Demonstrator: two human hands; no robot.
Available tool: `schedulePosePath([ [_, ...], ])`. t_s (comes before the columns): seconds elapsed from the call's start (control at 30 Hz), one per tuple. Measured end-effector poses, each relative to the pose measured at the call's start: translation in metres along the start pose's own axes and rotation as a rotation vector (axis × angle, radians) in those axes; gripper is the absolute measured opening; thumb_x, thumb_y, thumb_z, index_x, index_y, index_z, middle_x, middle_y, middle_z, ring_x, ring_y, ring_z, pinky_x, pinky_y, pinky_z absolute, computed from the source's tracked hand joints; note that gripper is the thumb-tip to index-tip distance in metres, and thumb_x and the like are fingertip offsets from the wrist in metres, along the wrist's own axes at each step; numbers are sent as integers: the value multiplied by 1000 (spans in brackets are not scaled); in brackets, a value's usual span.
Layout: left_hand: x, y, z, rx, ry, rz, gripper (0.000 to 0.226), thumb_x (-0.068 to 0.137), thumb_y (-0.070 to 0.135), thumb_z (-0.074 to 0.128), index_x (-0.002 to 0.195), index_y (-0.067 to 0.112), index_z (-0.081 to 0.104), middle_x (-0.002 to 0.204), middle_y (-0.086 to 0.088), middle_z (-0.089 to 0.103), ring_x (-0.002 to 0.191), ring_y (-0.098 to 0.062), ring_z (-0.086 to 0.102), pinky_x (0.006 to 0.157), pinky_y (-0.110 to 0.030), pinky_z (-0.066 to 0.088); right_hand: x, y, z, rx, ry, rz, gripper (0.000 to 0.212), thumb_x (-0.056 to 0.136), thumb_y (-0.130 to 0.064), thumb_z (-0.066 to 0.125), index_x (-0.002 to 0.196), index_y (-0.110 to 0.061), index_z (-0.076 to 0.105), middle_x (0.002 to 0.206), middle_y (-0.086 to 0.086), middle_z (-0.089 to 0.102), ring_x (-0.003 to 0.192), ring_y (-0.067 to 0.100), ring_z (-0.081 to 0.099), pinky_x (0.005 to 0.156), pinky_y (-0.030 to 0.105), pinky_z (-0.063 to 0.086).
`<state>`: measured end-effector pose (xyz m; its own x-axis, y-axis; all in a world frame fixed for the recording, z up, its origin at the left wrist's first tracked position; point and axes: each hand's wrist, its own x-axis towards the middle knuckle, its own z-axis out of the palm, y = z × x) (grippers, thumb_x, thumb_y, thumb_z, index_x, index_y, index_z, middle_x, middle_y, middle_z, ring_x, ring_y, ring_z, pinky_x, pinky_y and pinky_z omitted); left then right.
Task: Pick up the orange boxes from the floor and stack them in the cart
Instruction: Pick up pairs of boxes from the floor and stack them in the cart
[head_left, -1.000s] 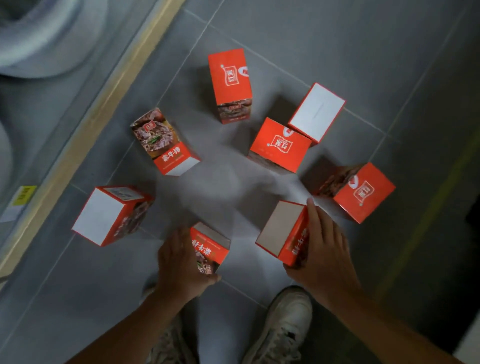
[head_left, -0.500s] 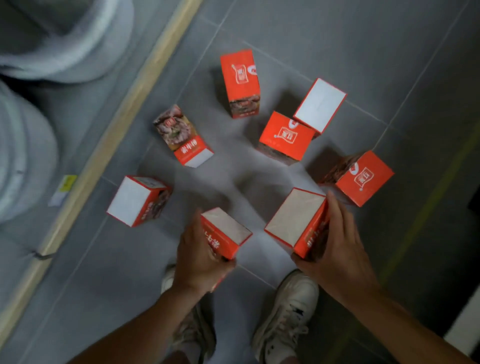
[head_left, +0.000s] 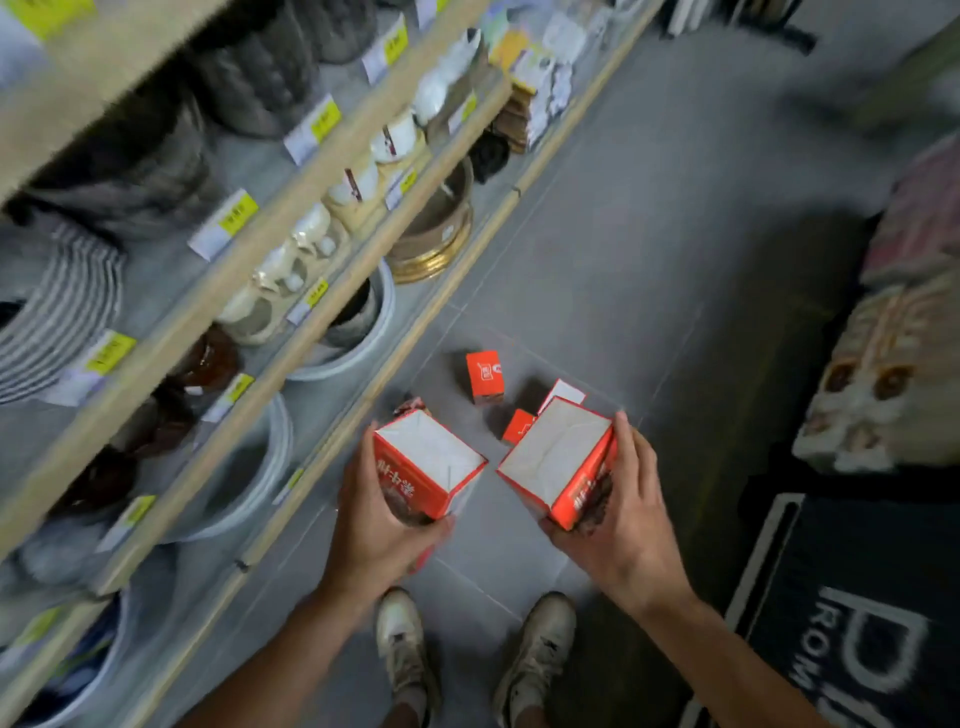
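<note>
The left hand (head_left: 379, 525) holds one orange box (head_left: 423, 467) with its fingers curled round it, and the right hand (head_left: 618, 525) holds another orange box (head_left: 558, 462) the same way, both up in the air in the lower middle of the frame. More orange boxes (head_left: 484, 375) sit on the grey floor (head_left: 649, 234) just past them, near the middle. Shelves (head_left: 291, 208) with pots and cups fill the left side.
</note>
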<state>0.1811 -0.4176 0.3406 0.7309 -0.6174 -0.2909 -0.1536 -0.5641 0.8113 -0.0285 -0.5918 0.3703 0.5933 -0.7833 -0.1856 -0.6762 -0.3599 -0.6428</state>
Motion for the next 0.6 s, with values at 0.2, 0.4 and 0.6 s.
schedulePosePath([
  [0.2, -13, 115, -102, -74, 78, 123, 136, 44, 44, 99, 154, 30, 22, 145, 4, 46, 136, -13, 46, 108, -48, 45, -21, -105, -93, 106, 130, -107, 141, 55, -45, 98, 159, -37, 3, 158, -12, 20, 143, 19, 40, 111, 46, 45],
  [0.4, -44, 218, -197, -168, 192, 255, 130, 44, 46, 98, 150, 47, 23, 143, 13, 44, 134, -6, 45, 108, -44, 46, -45, -205, -151, 169, 184, -191, 140, 57, -56, 94, 157, -42, -2, 157, -18, 18, 142, 11, 37, 111, 32, 33],
  [0.6, -73, 280, -264, -226, 220, 393, 131, 42, 53, 96, 151, 45, 24, 148, 10, 42, 138, -6, 43, 111, -43, 44, -65, -283, -190, 228, 220, -253, 139, 58, -50, 96, 156, -45, -2, 154, -26, 16, 137, -1, 32, 109, 25, 31],
])
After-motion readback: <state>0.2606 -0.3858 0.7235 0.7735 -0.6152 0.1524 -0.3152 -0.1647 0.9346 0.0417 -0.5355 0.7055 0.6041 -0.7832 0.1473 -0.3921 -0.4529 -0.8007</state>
